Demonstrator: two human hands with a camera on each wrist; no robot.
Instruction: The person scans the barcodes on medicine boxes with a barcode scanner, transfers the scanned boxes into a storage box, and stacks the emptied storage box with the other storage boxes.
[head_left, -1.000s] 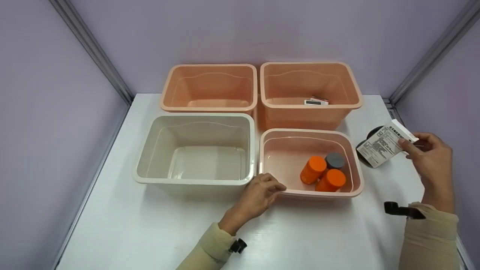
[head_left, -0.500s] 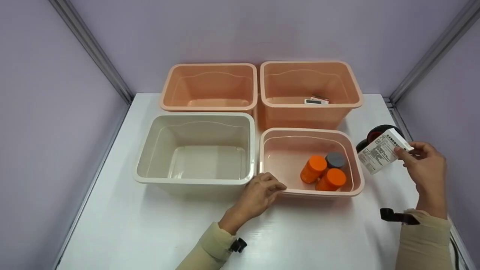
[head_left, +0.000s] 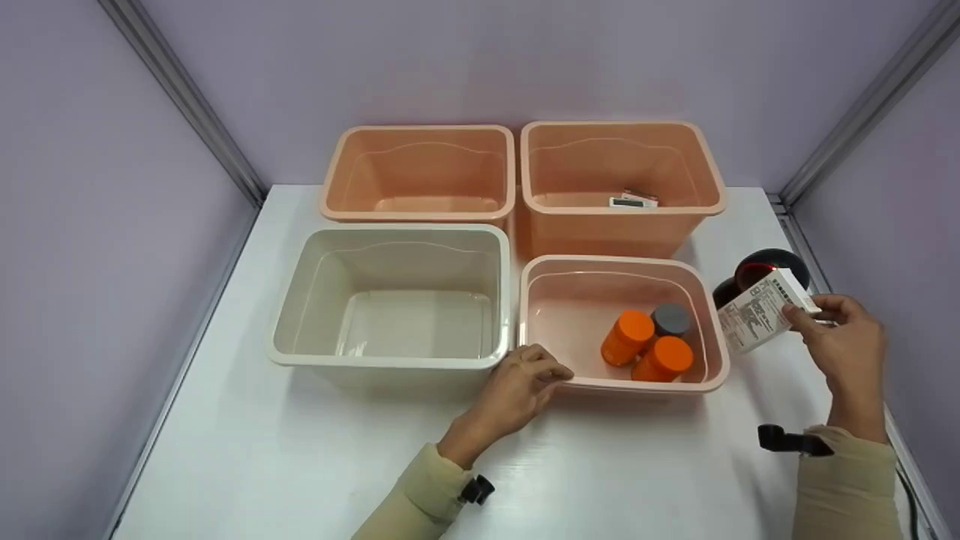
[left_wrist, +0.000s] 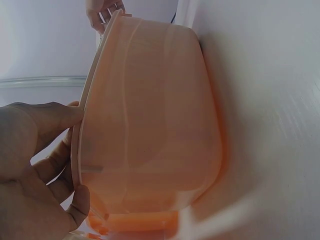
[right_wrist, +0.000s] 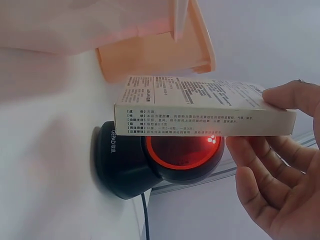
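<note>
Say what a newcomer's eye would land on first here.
Probably the two orange bottles, bright beside a gray-topped bottle in the near-right pink bin. Next, likely the red-lit ring of the black scanner at the table's right side, with the white box held before it in the right hand.

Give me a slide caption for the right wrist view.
Right grip holds a white printed cardboard box before a black, rounded, red-lit device.
</note>
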